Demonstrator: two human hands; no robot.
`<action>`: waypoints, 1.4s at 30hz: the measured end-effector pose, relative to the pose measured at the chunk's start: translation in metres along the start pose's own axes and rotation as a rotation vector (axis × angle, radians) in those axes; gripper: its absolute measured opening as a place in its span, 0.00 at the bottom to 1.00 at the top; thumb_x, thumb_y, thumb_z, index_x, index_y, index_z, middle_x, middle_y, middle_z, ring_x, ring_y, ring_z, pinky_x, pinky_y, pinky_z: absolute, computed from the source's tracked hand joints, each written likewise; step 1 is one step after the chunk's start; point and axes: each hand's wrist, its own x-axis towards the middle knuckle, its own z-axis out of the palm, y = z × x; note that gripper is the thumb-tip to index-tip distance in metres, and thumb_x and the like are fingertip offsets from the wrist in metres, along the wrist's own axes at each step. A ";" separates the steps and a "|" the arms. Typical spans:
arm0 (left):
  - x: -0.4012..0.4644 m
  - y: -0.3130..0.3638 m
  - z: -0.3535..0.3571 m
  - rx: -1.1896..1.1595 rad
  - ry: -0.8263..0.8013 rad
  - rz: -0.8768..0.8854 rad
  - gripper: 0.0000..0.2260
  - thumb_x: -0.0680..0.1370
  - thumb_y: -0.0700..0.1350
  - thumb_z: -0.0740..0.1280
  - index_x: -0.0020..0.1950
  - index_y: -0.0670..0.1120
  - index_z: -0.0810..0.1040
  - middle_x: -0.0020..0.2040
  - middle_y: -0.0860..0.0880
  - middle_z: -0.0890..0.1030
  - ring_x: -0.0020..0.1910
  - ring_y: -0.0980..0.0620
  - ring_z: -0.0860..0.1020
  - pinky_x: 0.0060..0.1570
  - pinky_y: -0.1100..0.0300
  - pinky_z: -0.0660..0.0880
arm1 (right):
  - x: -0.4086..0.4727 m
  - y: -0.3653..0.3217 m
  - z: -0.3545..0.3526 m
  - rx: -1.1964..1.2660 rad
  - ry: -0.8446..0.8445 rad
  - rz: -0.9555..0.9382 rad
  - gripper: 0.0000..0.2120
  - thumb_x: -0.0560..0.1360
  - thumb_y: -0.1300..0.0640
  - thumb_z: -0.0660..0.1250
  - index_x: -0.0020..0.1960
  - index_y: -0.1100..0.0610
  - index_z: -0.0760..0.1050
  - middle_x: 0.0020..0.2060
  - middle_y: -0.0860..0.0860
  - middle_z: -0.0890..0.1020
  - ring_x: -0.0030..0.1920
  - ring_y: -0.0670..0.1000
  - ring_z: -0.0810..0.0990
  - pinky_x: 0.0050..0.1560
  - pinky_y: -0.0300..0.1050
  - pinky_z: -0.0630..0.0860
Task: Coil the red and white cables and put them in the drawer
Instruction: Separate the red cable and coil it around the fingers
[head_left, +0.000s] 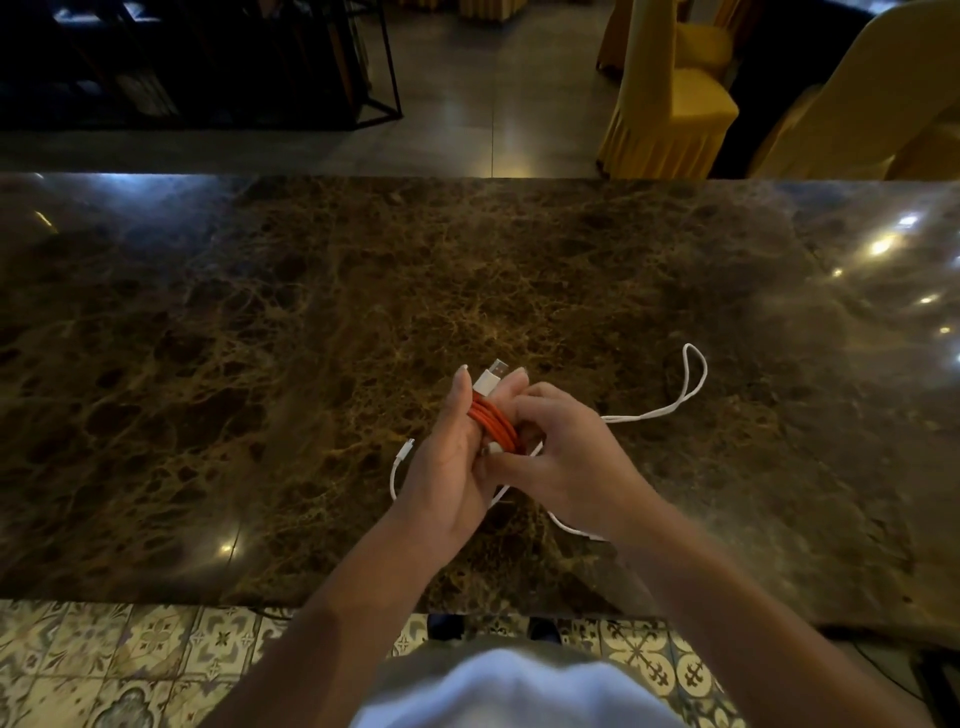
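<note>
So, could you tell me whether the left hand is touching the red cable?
Touching: the head view shows the red cable coiled around the left hand's fingers.

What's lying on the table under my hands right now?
The white cable lies uncoiled on the marble table, passing beneath the left hand and right hand. Its middle stretch is hidden by them.
</note>
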 end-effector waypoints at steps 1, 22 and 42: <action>-0.002 0.001 0.000 -0.003 0.009 0.006 0.39 0.77 0.69 0.57 0.80 0.44 0.66 0.77 0.45 0.72 0.76 0.47 0.71 0.73 0.53 0.71 | 0.000 -0.001 0.000 0.023 -0.009 -0.004 0.09 0.75 0.58 0.76 0.54 0.50 0.84 0.47 0.46 0.80 0.46 0.46 0.79 0.49 0.42 0.78; -0.032 0.012 0.005 -0.004 -0.017 0.230 0.42 0.76 0.71 0.48 0.80 0.45 0.65 0.78 0.45 0.72 0.78 0.48 0.69 0.76 0.50 0.62 | -0.002 -0.008 -0.007 0.325 0.076 -0.083 0.23 0.66 0.57 0.84 0.57 0.51 0.78 0.53 0.50 0.82 0.52 0.50 0.84 0.55 0.53 0.83; -0.038 0.030 -0.001 -0.045 -0.123 0.192 0.42 0.79 0.68 0.55 0.80 0.36 0.63 0.82 0.42 0.62 0.82 0.46 0.59 0.81 0.46 0.48 | -0.002 -0.011 0.002 -0.284 0.096 -0.651 0.08 0.73 0.60 0.78 0.52 0.59 0.86 0.52 0.50 0.86 0.54 0.51 0.81 0.59 0.48 0.78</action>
